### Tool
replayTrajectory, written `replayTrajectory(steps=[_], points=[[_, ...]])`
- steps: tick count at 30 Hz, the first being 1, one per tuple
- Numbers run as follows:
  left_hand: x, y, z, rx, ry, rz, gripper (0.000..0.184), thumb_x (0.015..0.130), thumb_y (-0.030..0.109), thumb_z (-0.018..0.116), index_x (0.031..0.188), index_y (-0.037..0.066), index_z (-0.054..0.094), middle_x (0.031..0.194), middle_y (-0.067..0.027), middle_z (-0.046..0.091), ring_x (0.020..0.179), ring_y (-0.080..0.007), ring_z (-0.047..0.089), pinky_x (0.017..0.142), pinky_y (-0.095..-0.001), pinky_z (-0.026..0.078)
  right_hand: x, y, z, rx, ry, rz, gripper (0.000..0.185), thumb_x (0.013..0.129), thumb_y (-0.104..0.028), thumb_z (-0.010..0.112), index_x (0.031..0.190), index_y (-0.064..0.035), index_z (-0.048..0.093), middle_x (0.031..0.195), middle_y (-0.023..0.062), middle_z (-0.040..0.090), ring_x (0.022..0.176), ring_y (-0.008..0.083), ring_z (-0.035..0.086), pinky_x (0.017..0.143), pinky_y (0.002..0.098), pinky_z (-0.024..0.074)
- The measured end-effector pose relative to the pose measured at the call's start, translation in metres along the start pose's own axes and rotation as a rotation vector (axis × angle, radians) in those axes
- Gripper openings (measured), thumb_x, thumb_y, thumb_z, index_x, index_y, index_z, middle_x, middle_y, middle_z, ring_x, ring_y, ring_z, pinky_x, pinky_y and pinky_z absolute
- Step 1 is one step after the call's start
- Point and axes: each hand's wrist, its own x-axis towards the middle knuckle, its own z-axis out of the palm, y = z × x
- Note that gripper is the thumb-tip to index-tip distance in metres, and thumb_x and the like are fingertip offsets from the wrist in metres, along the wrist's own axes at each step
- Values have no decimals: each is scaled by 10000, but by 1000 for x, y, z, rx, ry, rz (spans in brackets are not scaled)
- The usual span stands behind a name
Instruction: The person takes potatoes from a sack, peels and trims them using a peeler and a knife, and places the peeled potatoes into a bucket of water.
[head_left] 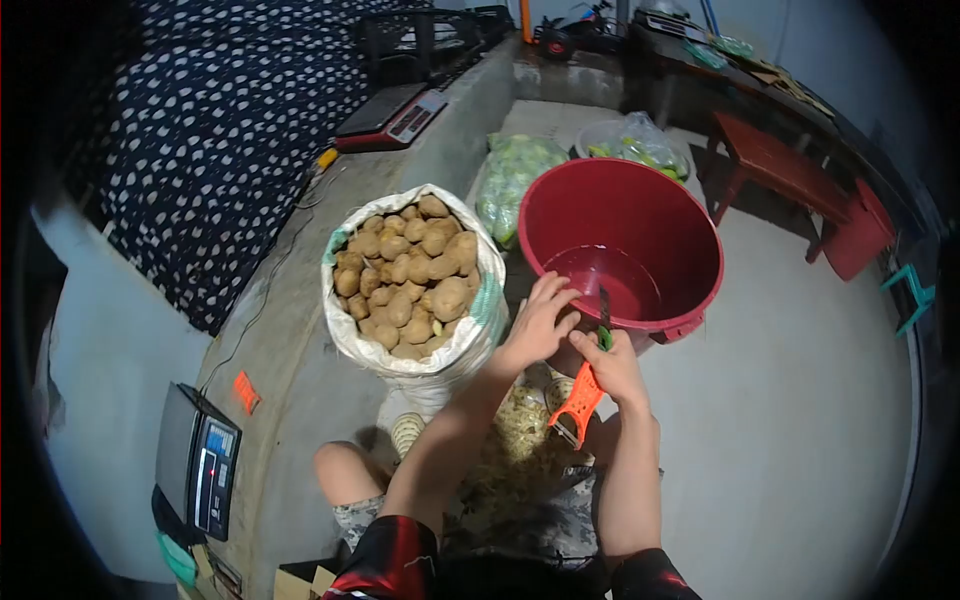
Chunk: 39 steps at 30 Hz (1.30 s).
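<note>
My right hand [617, 368] is closed around an orange peeler [577, 406], whose bladed end hangs down towards my lap. A knife [604, 305] with a dark blade and green handle also sticks up from that hand, pointing over the near rim of a red tub [705, 312]. My left hand [541, 322] is beside it at the rim, fingers stretched out and apart, with nothing seen in them. Shallow water [605, 275] lies in the tub's bottom. To the left stands a white sack [345, 335] filled with unpeeled potatoes [405, 265].
Peelings [525, 425] lie between my feet. Bagged green vegetables [520, 170] are behind the tub. A red-and-black scale [395, 115] sits on the concrete ledge, another scale [200, 460] lower left. A red bench [785, 165] and teal stool [912, 300] stand at right.
</note>
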Motion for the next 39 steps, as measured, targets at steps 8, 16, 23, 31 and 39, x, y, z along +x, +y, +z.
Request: replayTrajectory(steps=[8, 16, 23, 31, 39], points=[[-102, -24, -89, -103, 116, -167, 343, 813, 152, 683, 1134, 45, 625, 1178, -167, 590, 1100, -350, 549, 940, -409, 451, -3, -6, 21, -558, 32, -11, 440, 861, -317, 675, 647, 60, 600, 513, 163, 536, 488, 241, 524, 546, 404, 428], [-201, -69, -205, 481, 228, -375, 212, 795, 197, 706, 969, 79, 684, 1022, -82, 638, 1209, -297, 477, 954, -456, 389, -1, 11, 68, -926, -292, 96, 640, 730, -545, 771, 647, 72, 622, 624, 285, 592, 707, 447, 637, 682, 497, 491], [-229, -65, -215, 506, 110, -501, 170, 817, 239, 689, 893, 87, 695, 983, -41, 628, 1137, -252, 531, 932, -451, 393, -2, 19, 100, -1162, -537, 85, 229, 711, -97, 749, 806, 88, 652, 775, 299, 625, 823, 402, 668, 708, 447, 510], [-235, -64, -216, 547, 58, -528, 174, 824, 248, 649, 838, 77, 680, 914, -60, 605, 1020, -244, 559, 785, -450, 459, 1, 27, 89, -757, -404, -43, 155, 705, 14, 642, 848, -16, 697, 761, 221, 656, 741, 371, 650, 697, 395, 503], [-157, -110, -239, 459, 165, -651, 223, 810, 171, 617, 988, 44, 660, 902, -214, 635, 875, -403, 616, 821, -475, 508, -7, 37, 90, -861, -367, -230, 96, 791, -7, 637, 880, -16, 672, 766, 220, 646, 755, 405, 627, 704, 428, 492]])
